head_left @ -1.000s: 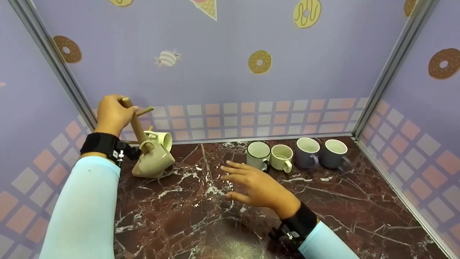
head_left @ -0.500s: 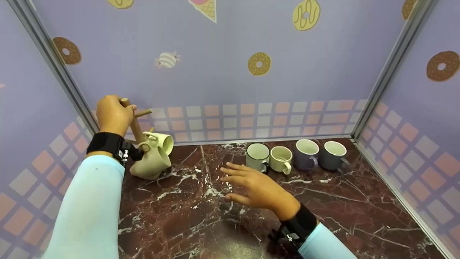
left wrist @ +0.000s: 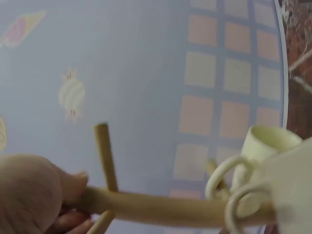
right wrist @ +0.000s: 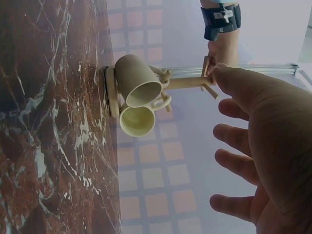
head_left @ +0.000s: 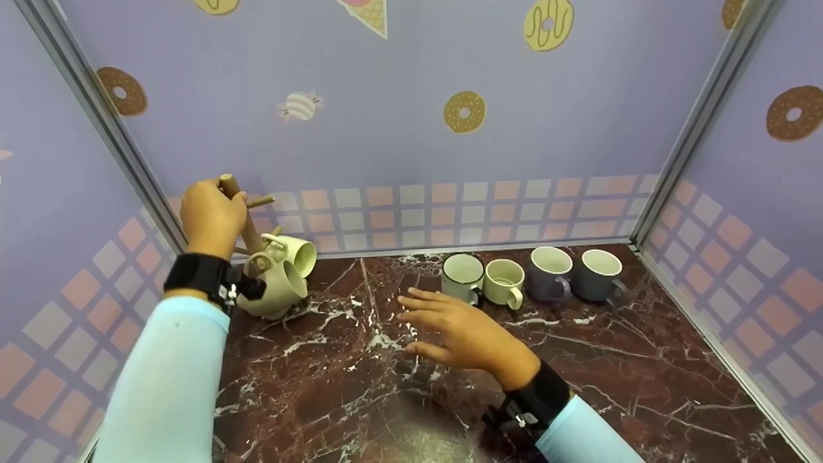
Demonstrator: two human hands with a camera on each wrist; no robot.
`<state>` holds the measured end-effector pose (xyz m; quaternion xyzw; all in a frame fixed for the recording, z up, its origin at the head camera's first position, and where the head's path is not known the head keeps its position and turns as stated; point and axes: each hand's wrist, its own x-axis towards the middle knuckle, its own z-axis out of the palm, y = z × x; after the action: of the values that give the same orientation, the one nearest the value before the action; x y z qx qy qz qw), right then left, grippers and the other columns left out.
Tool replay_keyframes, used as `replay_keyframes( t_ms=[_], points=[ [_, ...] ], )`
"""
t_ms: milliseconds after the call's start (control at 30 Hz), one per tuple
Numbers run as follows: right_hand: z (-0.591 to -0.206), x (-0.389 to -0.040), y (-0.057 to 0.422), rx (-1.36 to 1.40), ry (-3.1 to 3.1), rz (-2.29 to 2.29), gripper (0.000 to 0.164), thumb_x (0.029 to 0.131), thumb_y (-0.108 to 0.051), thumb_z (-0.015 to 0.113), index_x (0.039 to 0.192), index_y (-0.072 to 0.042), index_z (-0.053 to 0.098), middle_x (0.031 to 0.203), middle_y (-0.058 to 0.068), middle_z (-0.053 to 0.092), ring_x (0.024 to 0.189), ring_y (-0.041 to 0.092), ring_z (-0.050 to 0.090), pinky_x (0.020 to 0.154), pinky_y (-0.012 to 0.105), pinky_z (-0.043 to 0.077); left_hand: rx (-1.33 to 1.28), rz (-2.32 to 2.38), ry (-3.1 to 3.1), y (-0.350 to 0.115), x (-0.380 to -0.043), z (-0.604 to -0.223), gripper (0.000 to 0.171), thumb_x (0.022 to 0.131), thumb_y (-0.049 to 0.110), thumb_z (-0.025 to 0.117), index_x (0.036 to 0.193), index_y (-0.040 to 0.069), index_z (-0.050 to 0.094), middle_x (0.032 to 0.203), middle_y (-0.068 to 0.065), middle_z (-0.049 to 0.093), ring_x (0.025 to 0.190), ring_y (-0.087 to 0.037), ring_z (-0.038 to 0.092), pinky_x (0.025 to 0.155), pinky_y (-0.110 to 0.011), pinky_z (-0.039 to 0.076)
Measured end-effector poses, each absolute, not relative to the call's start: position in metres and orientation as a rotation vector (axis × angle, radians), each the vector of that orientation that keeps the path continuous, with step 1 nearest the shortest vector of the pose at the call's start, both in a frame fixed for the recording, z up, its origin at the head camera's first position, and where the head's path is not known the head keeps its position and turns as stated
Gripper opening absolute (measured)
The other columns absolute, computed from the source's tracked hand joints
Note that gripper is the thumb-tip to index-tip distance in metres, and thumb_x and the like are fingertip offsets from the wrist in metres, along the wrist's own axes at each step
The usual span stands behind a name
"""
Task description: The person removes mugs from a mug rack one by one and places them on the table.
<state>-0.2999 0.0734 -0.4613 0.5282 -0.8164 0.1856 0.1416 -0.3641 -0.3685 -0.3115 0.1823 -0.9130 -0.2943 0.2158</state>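
Observation:
At the left back, a wooden mug tree (right wrist: 185,83) stands on the counter, its round base (right wrist: 112,91) showing in the right wrist view. My left hand (head_left: 212,215) grips the top of its post, thumb and fingers curled round the wood. Two mugs hang by their handles from lower pegs: a beige mug (head_left: 276,289) in front and a pale yellow-green mug (head_left: 301,252) behind it. Over the middle of the counter my right hand (head_left: 460,329) hovers with fingers spread, holding nothing. It is nearest to a white mug with a dark rim (head_left: 461,273).
Beside that white mug, a ribbed cream mug (head_left: 503,286), a purple-grey mug (head_left: 548,280) and a dark grey mug (head_left: 595,280) stand upright in a row along the back wall. Patterned panels (head_left: 386,154) enclose the dark red marble counter (head_left: 360,399).
My left hand stays on the post while its wrist and forearm shift a little right. The mug tree and its hanging mugs turn slightly. My right hand barely moves.

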Motion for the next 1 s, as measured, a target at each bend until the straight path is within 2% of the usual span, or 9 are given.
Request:
replay_keyframes(
  t_ms=[100, 200, 333, 467, 567, 733, 867, 1000],
  points=[
    [-0.461, -0.3, 0.075, 1.516, -2.342, 0.544, 0.056, 0.108, -0.044, 0.076, 0.154, -0.014, 0.069, 0.174, 0.006, 0.055, 0.163, 0.034, 0.053, 0.136, 0.053, 0.042, 0.524, -0.744, -2.465, -0.359, -0.36, -0.325, 0.059, 0.114, 0.033, 0.064, 0.158, -0.007, 0.059, 0.158, -0.035, 0.058, 0.152, -0.055, 0.05, 0.136, -0.064, 0.036],
    [-0.461, -0.3, 0.076, 1.51, -2.331, 0.549, 0.056, 0.106, -0.04, 0.08, 0.153, -0.013, 0.069, 0.173, 0.008, 0.056, 0.162, 0.035, 0.054, 0.136, 0.053, 0.042, 0.463, -0.726, -2.326, -0.347, -0.353, -0.342, 0.057, 0.113, 0.03, 0.065, 0.158, -0.005, 0.059, 0.156, -0.032, 0.056, 0.151, -0.049, 0.047, 0.138, -0.062, 0.03],
    [-0.461, -0.301, 0.078, 1.5, -2.341, 0.535, 0.056, 0.108, -0.044, 0.076, 0.154, -0.013, 0.069, 0.174, 0.007, 0.054, 0.163, 0.033, 0.053, 0.137, 0.052, 0.041, 0.296, -0.718, -2.092, -0.327, -0.344, -0.365, 0.037, 0.111, 0.021, 0.067, 0.137, -0.004, 0.073, 0.142, -0.026, 0.062, 0.142, -0.044, 0.052, 0.133, -0.061, 0.033],
    [-0.459, -0.301, 0.079, 1.489, -2.351, 0.531, 0.056, 0.109, -0.047, 0.074, 0.154, -0.014, 0.069, 0.175, 0.007, 0.053, 0.164, 0.033, 0.052, 0.138, 0.052, 0.04, 0.121, -0.758, -1.941, -0.309, -0.337, -0.386, 0.022, 0.109, 0.012, 0.066, 0.118, -0.006, 0.075, 0.122, -0.027, 0.067, 0.123, -0.046, 0.058, 0.118, -0.061, 0.044],
    [-0.458, -0.302, 0.08, 1.476, -2.362, 0.53, 0.056, 0.108, -0.045, 0.075, 0.154, -0.014, 0.069, 0.175, 0.006, 0.053, 0.164, 0.033, 0.051, 0.138, 0.052, 0.039, 0.047, -0.829, -1.885, -0.302, -0.332, -0.407, 0.018, 0.104, 0.007, 0.071, 0.114, -0.007, 0.075, 0.113, -0.028, 0.066, 0.114, -0.046, 0.058, 0.107, -0.057, 0.049],
    [-0.459, -0.302, 0.08, 1.459, -2.395, 0.528, 0.057, 0.109, -0.045, 0.075, 0.155, -0.013, 0.068, 0.176, 0.006, 0.051, 0.164, 0.033, 0.051, 0.138, 0.053, 0.039, 0.092, -0.934, -1.772, -0.306, -0.326, -0.447, 0.018, 0.095, 0.0, 0.079, 0.112, -0.006, 0.078, 0.108, -0.027, 0.067, 0.11, -0.039, 0.057, 0.11, -0.05, 0.046],
    [-0.458, -0.302, 0.082, 1.442, -2.414, 0.518, 0.058, 0.109, -0.048, 0.072, 0.156, -0.014, 0.067, 0.177, 0.005, 0.051, 0.165, 0.032, 0.05, 0.138, 0.053, 0.038, 0.173, -0.999, -1.712, -0.318, -0.323, -0.476, 0.025, 0.094, 0.002, 0.08, 0.118, -0.006, 0.076, 0.109, -0.029, 0.065, 0.113, -0.037, 0.055, 0.108, -0.045, 0.044],
    [-0.458, -0.303, 0.083, 1.445, -2.396, 0.517, 0.058, 0.109, -0.048, 0.072, 0.155, -0.014, 0.068, 0.176, 0.006, 0.052, 0.164, 0.032, 0.052, 0.137, 0.053, 0.04, 0.248, -0.995, -1.809, -0.332, -0.321, -0.498, 0.052, 0.095, 0.015, 0.084, 0.141, -0.002, 0.068, 0.127, -0.031, 0.061, 0.127, -0.045, 0.052, 0.114, -0.054, 0.044]
  ],
)
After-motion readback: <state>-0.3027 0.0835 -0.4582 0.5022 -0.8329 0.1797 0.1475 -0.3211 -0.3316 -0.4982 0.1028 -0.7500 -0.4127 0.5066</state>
